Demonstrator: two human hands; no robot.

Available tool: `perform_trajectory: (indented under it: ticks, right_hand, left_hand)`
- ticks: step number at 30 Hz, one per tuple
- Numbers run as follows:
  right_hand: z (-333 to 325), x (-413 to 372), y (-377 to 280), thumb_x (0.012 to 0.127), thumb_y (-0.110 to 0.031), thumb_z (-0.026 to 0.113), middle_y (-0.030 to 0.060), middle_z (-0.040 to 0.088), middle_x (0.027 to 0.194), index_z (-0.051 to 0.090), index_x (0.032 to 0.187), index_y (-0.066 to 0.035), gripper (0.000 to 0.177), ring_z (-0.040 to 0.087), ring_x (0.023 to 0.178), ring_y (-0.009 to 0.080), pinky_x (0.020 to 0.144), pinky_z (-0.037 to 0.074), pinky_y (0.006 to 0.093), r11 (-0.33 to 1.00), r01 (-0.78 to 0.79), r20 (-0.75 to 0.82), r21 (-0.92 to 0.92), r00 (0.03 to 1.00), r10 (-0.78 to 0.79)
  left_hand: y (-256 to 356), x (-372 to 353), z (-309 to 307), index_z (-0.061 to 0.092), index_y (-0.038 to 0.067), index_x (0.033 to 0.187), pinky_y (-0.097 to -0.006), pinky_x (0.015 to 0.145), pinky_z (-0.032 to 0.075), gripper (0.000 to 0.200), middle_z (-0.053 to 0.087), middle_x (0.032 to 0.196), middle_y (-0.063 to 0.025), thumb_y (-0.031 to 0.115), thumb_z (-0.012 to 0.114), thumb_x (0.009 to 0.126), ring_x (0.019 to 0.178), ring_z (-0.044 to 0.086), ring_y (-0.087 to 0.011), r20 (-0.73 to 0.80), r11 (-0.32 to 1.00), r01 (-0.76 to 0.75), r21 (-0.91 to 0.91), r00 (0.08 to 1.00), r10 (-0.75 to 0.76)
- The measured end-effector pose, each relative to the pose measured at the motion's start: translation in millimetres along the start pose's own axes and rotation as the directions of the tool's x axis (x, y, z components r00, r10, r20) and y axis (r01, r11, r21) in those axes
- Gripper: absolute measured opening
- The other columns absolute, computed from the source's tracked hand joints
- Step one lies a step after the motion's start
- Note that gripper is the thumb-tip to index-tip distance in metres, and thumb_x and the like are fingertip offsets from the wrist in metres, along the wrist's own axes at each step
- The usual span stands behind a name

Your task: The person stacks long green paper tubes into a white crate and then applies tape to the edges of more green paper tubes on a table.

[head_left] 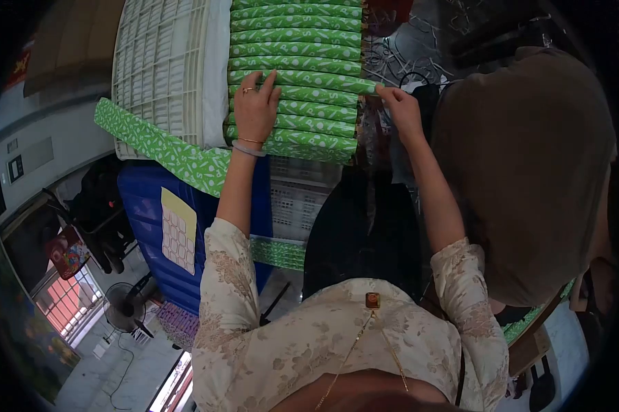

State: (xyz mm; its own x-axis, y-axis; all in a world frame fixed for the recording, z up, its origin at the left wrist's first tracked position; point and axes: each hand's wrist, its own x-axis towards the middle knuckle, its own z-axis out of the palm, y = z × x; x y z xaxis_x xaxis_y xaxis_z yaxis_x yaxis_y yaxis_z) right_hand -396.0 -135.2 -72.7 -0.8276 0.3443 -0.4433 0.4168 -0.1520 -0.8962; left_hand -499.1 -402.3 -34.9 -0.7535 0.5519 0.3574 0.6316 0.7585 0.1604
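Note:
A row of long, narrow green packs (295, 49) printed with white letters and shapes lies side by side in front of me. My left hand (256, 113) rests on them near their left ends, its fingers stretched out and slightly apart. At the right side, my right hand (401, 113) pinches the end of one green printed strip (347, 84) that sticks out past the others. A longer green printed band (165, 147) extends to the left, passing under my left forearm.
A white plastic crate (159, 65) stands left of the packs, above a blue bin (148, 226) with a paper sheet on it. Close on my right is a person in a brown top (522, 172). A fan (125, 305) stands at lower left.

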Motion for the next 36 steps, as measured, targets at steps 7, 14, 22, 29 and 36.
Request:
perform_trajectory:
  ticks: [7,14,22,29,36]
  right_hand:
    - [-10,14,-11,0.075,-0.039,0.067,-0.0091,0.030,0.058,0.060,0.081,-0.012,0.028,0.028,0.055,0.0029,0.050,0.021,0.0222,0.825,-0.478,0.168,0.302,0.878,0.447]
    - [1,-2,8,0.073,-0.031,0.071,-0.0041,0.046,0.078,0.057,0.094,-0.007,0.034,0.035,0.062,0.0032,0.055,0.031,0.0212,0.988,-0.021,-0.024,0.150,0.999,0.025]
    - [5,-3,24,0.076,-0.014,0.069,0.0006,0.051,0.090,0.050,0.108,-0.003,0.038,0.044,0.069,0.0054,0.065,0.039,0.0189,0.947,0.322,-0.139,-0.017,0.937,-0.321]
    - [5,2,6,0.076,-0.018,0.069,-0.0009,0.052,0.082,0.050,0.107,-0.003,0.038,0.042,0.063,0.0039,0.055,0.035,0.0174,0.982,0.117,-0.190,0.147,0.978,-0.088]
    - [-6,17,0,0.075,-0.028,0.071,-0.0017,0.052,0.075,0.052,0.102,-0.004,0.041,0.044,0.059,0.0037,0.050,0.032,0.0168,0.929,-0.238,-0.083,0.283,0.959,0.271]
  left_hand:
    - [-7,6,8,0.060,0.008,0.103,-0.0388,0.080,0.041,0.026,0.055,0.104,-0.0100,0.015,0.061,0.078,0.097,0.052,-0.0280,-0.062,0.997,-0.064,-0.034,0.996,0.062]
    - [-7,5,8,0.062,0.008,0.100,-0.0383,0.078,0.042,0.023,0.056,0.098,-0.0102,0.015,0.061,0.078,0.092,0.053,-0.0272,-0.039,0.999,-0.033,-0.021,0.999,0.033]
    - [-8,5,7,0.063,0.008,0.101,-0.0384,0.076,0.044,0.025,0.056,0.098,-0.0116,0.014,0.061,0.077,0.090,0.054,-0.0282,-0.045,0.997,-0.037,-0.074,0.998,0.033]
    - [-6,7,6,0.062,0.006,0.098,-0.0379,0.075,0.044,0.021,0.055,0.100,-0.0120,0.011,0.060,0.077,0.091,0.054,-0.0297,-0.065,0.983,0.060,-0.176,0.995,-0.072]
    - [-11,8,9,0.064,0.008,0.093,-0.0368,0.069,0.045,0.017,0.056,0.095,-0.0108,0.010,0.061,0.077,0.085,0.055,-0.0276,-0.067,0.987,0.052,-0.154,0.996,-0.063]
